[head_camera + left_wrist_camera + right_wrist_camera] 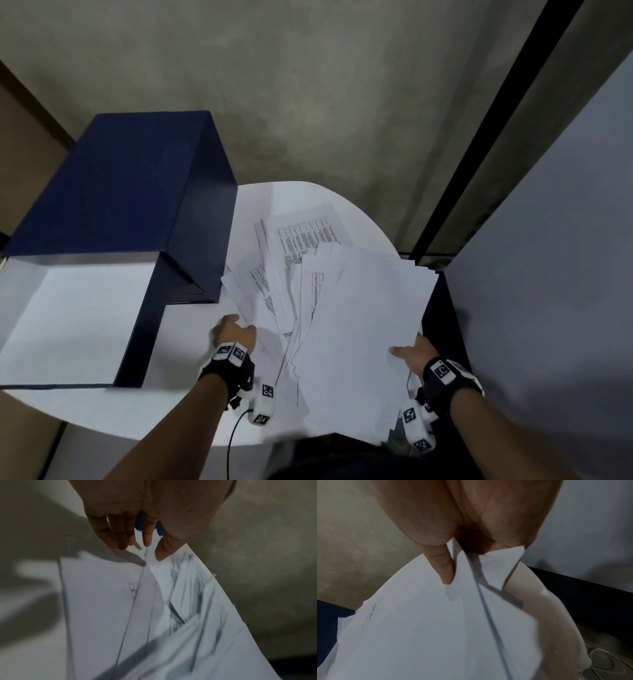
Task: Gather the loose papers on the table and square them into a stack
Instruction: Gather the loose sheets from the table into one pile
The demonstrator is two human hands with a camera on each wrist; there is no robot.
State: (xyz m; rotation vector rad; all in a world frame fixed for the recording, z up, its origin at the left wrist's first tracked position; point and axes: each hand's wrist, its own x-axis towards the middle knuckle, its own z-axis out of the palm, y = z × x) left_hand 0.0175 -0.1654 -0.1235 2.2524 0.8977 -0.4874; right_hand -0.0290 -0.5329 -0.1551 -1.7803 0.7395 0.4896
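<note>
I have both hands on the loose papers [346, 308], which lie fanned across the white table [191, 404] from center toward 4 o'clock. My right hand [412, 353] pinches a thick sheaf at its near edge, thumb on top, lifting it to pull sheets together. My left hand [233, 334] pinches the skewed sheets at 7 o'clock, herding them inward. An open navy box [113, 205] sits at 10 o'clock. Edges are far from square.

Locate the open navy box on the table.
In the head view the open navy box sits at the table's left, beside the fanned papers, beyond the left hand.
</note>
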